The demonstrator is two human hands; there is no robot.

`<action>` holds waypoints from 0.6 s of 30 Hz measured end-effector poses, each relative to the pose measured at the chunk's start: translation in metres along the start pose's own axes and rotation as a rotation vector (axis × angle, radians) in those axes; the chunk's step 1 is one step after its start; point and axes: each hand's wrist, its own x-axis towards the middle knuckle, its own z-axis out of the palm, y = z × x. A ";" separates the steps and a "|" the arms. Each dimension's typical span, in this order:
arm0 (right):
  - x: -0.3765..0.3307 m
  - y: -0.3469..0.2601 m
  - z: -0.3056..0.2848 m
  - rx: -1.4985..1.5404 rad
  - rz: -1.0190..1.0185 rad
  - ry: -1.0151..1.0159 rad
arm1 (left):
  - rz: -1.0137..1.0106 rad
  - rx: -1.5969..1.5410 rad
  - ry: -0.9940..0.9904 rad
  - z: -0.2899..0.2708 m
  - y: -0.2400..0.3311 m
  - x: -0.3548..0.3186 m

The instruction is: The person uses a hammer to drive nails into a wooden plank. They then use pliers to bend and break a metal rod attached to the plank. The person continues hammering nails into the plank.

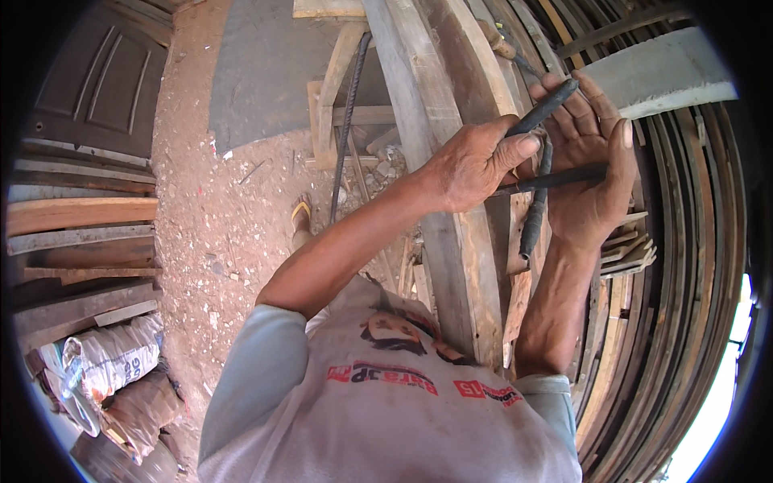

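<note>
Reddish dirt floor [233, 217], stacked planks [72, 233], 2 white sacks [109, 354] lower left; left hand [471, 165] and right hand [592, 177] raised, fingers clenched around dark metal rods [539, 189] against upright timber [451, 241].

Two packages lie at the lower left, on the dirt ground below stacked planks. A white woven sack [109, 358] with dark print lies on its side, bulging and creased. Just below it, touching, sits a brownish, crumpled sack [138, 412], partly in shadow.
</note>
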 end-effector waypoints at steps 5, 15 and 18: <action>0.017 0.011 -0.008 0.337 0.115 -0.264 | 0.202 0.079 0.017 -0.003 0.002 -0.004; -0.001 0.016 -0.001 0.187 0.033 -0.017 | 0.030 0.261 0.294 0.030 0.019 -0.015; 0.056 0.028 0.053 -0.255 0.307 -0.072 | -0.183 0.120 0.363 0.003 0.025 0.005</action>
